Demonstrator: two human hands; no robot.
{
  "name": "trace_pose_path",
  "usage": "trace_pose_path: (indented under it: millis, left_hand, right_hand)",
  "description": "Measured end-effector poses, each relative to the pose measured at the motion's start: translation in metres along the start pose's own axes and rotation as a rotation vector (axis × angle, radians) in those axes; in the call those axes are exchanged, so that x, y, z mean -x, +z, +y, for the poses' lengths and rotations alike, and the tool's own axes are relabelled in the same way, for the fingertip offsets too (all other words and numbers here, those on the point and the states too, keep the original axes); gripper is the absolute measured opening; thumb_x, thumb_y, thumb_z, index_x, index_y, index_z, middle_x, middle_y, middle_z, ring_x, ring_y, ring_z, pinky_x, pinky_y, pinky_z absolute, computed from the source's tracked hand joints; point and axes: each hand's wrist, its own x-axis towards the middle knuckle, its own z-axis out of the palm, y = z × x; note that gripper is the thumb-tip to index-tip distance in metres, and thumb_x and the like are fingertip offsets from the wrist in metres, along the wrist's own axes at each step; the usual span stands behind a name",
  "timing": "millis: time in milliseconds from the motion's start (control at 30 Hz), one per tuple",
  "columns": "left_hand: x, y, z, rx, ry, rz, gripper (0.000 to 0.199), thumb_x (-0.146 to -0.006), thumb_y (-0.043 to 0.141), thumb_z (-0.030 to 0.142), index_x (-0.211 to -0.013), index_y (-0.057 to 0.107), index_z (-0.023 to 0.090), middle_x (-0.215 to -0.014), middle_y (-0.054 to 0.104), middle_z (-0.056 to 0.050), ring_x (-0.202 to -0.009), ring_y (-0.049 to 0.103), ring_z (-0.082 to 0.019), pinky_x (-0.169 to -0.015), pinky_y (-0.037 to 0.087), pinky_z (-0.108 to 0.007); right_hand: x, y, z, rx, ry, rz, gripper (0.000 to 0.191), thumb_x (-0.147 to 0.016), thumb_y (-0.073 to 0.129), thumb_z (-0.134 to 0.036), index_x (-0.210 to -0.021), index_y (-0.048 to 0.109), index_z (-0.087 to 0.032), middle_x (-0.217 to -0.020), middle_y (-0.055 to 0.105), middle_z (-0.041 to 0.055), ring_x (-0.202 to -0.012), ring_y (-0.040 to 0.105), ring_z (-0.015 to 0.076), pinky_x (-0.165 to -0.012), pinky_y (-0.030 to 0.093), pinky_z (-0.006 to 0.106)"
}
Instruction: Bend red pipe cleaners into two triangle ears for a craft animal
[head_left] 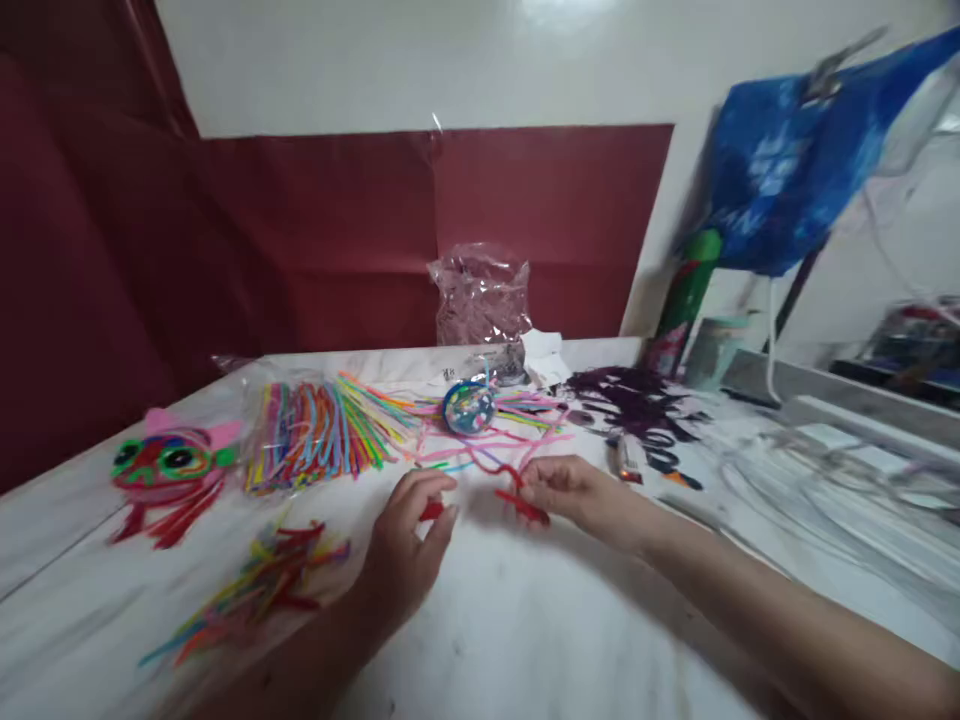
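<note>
My right hand (559, 490) pinches a red pipe cleaner (525, 508), its bent end rising toward the back of the table. To its left, my left hand (409, 530) has curled fingers, with a short red piece of pipe cleaner (432, 511) between thumb and forefinger. A gap separates the two hands. Behind them sits a round container (469, 408) with a blue rim and multicoloured contents, on loose pink and coloured pipe cleaners (534, 440). At the left lies a pile of short cut pipe cleaner pieces (259, 590), beside my left forearm.
A clear bag of coloured pipe cleaners (307, 435) lies at the back left, beside a pink animal-face craft (169, 465). Dark purple scraps (637, 395), dark rings (660, 450) and a small white-labelled item (628, 458) are on the right. A clear plastic bag (484, 295) stands behind.
</note>
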Motion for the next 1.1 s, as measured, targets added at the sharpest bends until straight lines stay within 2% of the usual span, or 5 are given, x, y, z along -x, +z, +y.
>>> trace_pose_path:
  millis: [267, 467, 700, 967, 1100]
  left_hand:
    - [0.000, 0.002, 0.033, 0.164, -0.009, -0.427, 0.014, -0.078, 0.054, 0.019, -0.087, 0.064, 0.014, -0.081, 0.064, -0.007, -0.073, 0.058, -0.015, -0.068, 0.046, -0.026]
    - [0.006, 0.005, 0.039, 0.015, 0.164, -0.240, 0.011, -0.077, 0.053, 0.010, -0.078, 0.064, 0.013, -0.067, 0.062, -0.006, -0.062, 0.057, -0.013, -0.058, 0.044, -0.022]
    - [0.009, 0.007, 0.041, -0.036, 0.187, -0.091, 0.014, -0.072, 0.054, 0.005, -0.079, 0.064, 0.013, -0.068, 0.065, -0.006, -0.064, 0.060, -0.014, -0.061, 0.045, -0.023]
    - [0.005, 0.014, 0.053, 0.563, -0.590, -0.401, 0.017, -0.076, 0.055, 0.026, -0.063, 0.058, 0.014, -0.054, 0.056, 0.000, -0.049, 0.051, -0.011, -0.055, 0.042, -0.024]
    - [-0.003, 0.015, 0.061, 0.706, -0.717, -0.381, 0.013, -0.071, 0.059, 0.026, -0.067, 0.056, 0.014, -0.058, 0.059, 0.000, -0.050, 0.053, -0.010, -0.056, 0.043, -0.025]
  right_hand:
    - [0.023, 0.020, 0.001, 0.438, -0.174, -0.004, 0.023, -0.084, 0.048, -0.029, -0.072, 0.059, -0.013, -0.066, 0.052, 0.0015, -0.060, 0.045, 0.0106, -0.055, 0.034, 0.022]
    - [0.026, 0.015, -0.004, 0.122, -0.082, 0.165, 0.027, -0.078, 0.057, -0.040, -0.079, 0.060, -0.013, -0.064, 0.054, 0.0009, -0.058, 0.046, 0.0106, -0.053, 0.036, 0.022]
    - [0.021, 0.033, 0.007, -0.370, 0.140, 0.040, 0.037, -0.063, 0.069, -0.047, -0.069, 0.058, -0.012, -0.053, 0.055, -0.0019, -0.043, 0.042, 0.0054, -0.044, 0.034, 0.019]
    - [0.021, 0.025, -0.001, -0.258, 0.045, 0.199, 0.035, -0.066, 0.067, -0.046, -0.063, 0.056, -0.013, -0.048, 0.050, -0.0043, -0.044, 0.039, 0.0057, -0.045, 0.029, 0.020]
    - [0.022, 0.022, -0.003, -0.201, 0.030, 0.199, 0.036, -0.069, 0.063, -0.048, -0.064, 0.054, -0.014, -0.049, 0.050, -0.0040, -0.045, 0.040, 0.0068, -0.046, 0.030, 0.021]
